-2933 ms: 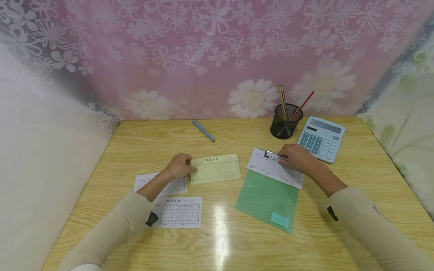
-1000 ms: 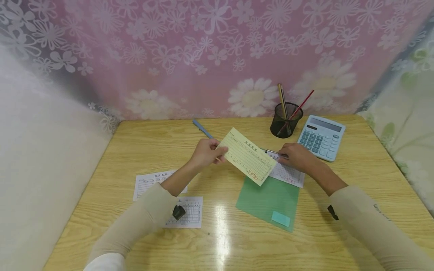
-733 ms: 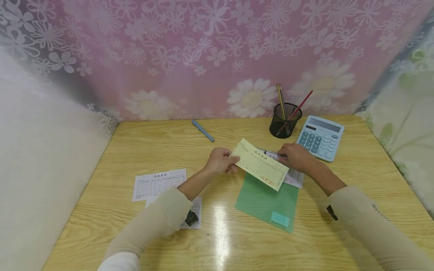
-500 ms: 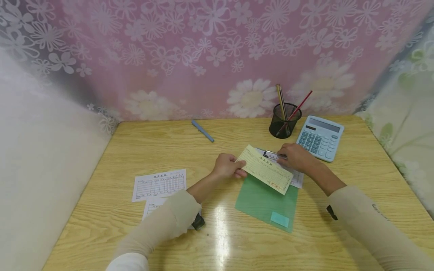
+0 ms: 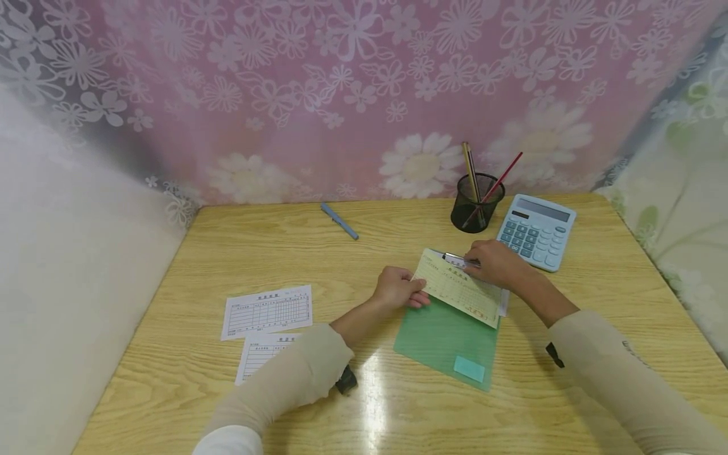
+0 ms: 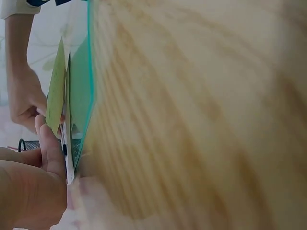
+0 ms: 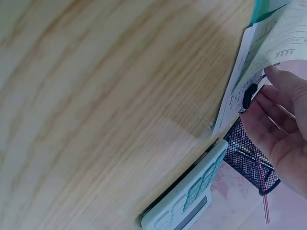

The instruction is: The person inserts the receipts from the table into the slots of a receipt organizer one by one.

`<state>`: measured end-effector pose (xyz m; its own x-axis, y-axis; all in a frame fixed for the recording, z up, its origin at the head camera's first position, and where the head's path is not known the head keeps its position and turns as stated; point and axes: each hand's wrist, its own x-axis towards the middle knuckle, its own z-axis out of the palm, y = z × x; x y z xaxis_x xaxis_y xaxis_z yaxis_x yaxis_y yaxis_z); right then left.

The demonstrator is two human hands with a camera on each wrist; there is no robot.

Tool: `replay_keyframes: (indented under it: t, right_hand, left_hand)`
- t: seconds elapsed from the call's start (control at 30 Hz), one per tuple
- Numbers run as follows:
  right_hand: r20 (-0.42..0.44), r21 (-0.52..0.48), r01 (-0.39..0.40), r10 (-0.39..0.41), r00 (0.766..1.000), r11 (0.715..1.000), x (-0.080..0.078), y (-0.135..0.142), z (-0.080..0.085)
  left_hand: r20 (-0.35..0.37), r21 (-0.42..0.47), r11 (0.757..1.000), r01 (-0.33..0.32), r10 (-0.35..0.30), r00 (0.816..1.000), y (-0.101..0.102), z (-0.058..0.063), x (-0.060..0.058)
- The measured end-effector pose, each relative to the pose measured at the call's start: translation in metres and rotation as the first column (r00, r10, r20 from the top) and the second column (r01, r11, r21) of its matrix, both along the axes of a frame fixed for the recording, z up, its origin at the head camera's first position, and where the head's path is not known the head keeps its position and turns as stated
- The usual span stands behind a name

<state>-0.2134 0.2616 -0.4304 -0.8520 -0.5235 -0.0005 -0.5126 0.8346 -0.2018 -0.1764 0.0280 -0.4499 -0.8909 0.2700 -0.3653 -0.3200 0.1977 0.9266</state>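
Observation:
My left hand (image 5: 398, 287) pinches the left edge of a yellow printed receipt slip (image 5: 461, 287). That slip lies slanted over a green translucent clipboard (image 5: 443, 341), its top edge close to the metal clip (image 5: 451, 256). Fingers and thumb of my right hand (image 5: 497, 262) pinch the clip at the board's top; the right wrist view shows the clip (image 7: 249, 96) between them. Under the yellow slip a white printed slip (image 5: 503, 303) covers the board's upper part, mostly hidden. From the left wrist view, a gap separates the yellow slip (image 6: 56, 91) from the sheet beneath.
Two white printed slips (image 5: 267, 311) lie at left, one partly under my left sleeve. A blue pen (image 5: 339, 221) rests near the back edge. Behind my right hand stand a black mesh pen cup (image 5: 476, 212) with pencils and a light blue calculator (image 5: 537, 230).
My left hand has picked the yellow slip off the table and carried it right, then lowered it over the clipboard. My right hand has stayed at the clip.

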Motion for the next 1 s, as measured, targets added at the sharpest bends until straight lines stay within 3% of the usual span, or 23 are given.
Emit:
replay_keyframes:
  t: [0.17, 0.5, 0.73, 1.0]
  right_hand:
    - [0.011, 0.001, 0.020, -0.020, 1.000, 1.000, 0.000, -0.001, -0.001]
    - [-0.021, 0.011, 0.011, -0.010, 1.000, 1.000, 0.000, -0.002, -0.002]
    - [-0.064, 0.035, -0.020, 0.022, 0.998, 0.999, -0.001, -0.004, -0.005]
    - [-0.055, 0.006, -0.047, 0.048, 0.997, 0.999, -0.001, -0.002, -0.005]
  left_hand:
    - [0.045, 0.027, 1.000, -0.012, 0.011, 0.999, 0.009, -0.005, 0.004]
    - [0.087, -0.020, 0.999, -0.039, 0.041, 0.995, 0.013, -0.008, 0.002]
    - [0.092, -0.048, 0.998, -0.036, 0.040, 0.995, 0.013, -0.005, 0.001]
    - [0.085, -0.079, 0.996, -0.051, 0.058, 0.995, 0.015, -0.006, 0.001]
